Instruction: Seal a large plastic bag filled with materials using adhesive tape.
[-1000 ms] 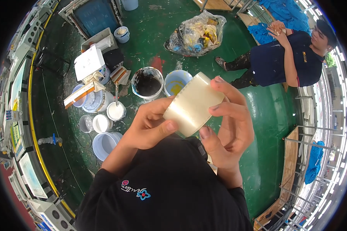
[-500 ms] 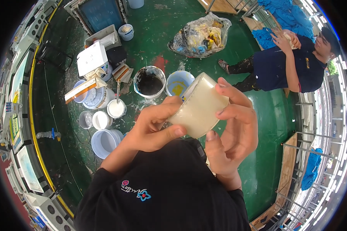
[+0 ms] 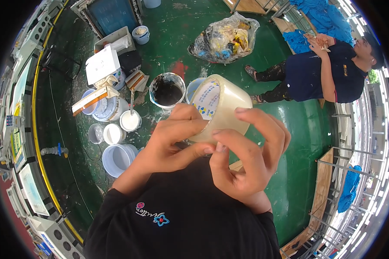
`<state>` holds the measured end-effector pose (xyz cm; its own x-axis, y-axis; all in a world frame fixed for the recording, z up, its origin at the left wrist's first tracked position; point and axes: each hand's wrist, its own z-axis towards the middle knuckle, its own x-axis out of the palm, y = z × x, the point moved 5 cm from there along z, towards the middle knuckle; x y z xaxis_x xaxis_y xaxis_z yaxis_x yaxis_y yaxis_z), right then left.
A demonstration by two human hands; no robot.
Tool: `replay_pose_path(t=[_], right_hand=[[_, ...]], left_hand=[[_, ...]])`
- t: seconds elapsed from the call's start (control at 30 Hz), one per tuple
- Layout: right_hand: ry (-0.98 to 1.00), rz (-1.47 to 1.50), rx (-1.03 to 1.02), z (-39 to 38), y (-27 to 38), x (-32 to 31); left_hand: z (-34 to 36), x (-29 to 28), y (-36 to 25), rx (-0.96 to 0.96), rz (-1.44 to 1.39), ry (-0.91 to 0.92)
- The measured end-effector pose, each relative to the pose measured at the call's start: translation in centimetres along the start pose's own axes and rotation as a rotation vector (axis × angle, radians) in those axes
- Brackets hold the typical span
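Holding a tape roll (image 3: 234,101) at centre, left hand (image 3: 166,142) pinches its near left rim above green floor (image 3: 298,172). Right hand (image 3: 250,166) bunches fingertips at the near edge; whether gripping tape, cannot tell. Possible drop if left pinch slackens under a tug.

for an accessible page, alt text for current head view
Left hand holds a wide, pale-yellow translucent tape roll, right hand at its edge. Beyond: round, black-stained white bucket and navy-clad co-worker on glossy green floor.
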<state>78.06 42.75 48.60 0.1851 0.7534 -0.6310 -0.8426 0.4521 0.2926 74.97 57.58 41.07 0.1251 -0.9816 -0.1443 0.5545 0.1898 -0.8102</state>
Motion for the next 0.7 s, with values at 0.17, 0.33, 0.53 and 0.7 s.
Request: replay_pose_path(t=[0.17,0.33,0.53,0.7], right_hand=[[0.084,0.128,-0.005,0.3,-1.1,0.3],[0.075,0.203,-0.022,0.3,-2.0,0.3],[0.101,0.175,-0.213,0.5,-2.2,-0.2],[0.194,0.18,-0.313,0.2,-2.7,-1.4]], left_hand=[[0.9,-0.2,-1.3,0.016,0.218,0.016],[1.6,-0.1,-2.6,0.044,0.39,0.028],[1.7,0.1,-2.7,0.083,0.464,0.077],[1.9,0.8,-2.1,-0.068,0.356,0.255]])
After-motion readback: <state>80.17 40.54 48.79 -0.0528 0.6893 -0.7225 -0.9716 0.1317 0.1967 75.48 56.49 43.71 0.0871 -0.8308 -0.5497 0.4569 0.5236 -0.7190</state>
